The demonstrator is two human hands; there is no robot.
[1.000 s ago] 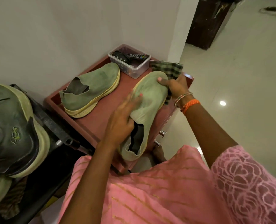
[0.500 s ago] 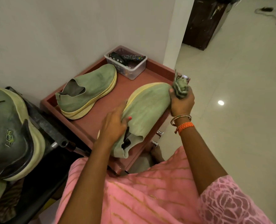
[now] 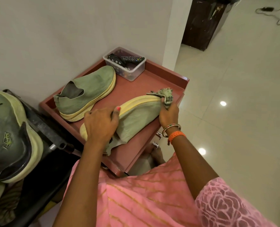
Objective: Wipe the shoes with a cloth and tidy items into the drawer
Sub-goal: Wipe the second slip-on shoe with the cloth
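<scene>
Shoe [image 3: 136,117], green knit, now rolled onto its side with the yellow sole edge upward, gripped at the heel by the left hand [image 3: 101,125]; right hand [image 3: 168,112] clutches the bunched cloth [image 3: 166,95], moved from upper to toe rim: wiping proceeds to the sole.

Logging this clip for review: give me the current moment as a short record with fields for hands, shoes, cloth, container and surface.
left hand: grips near shoe at its heel end, tipped on its side
right hand: holds bunched checked cloth against the toe
near shoe: green knit, yellow sole facing the wall
far shoe: upright on its sole, untouched
plastic container: back corner, holds remote controls
cabinet top: reddish, raised rim
drawer knobs: below the front edge
</scene>
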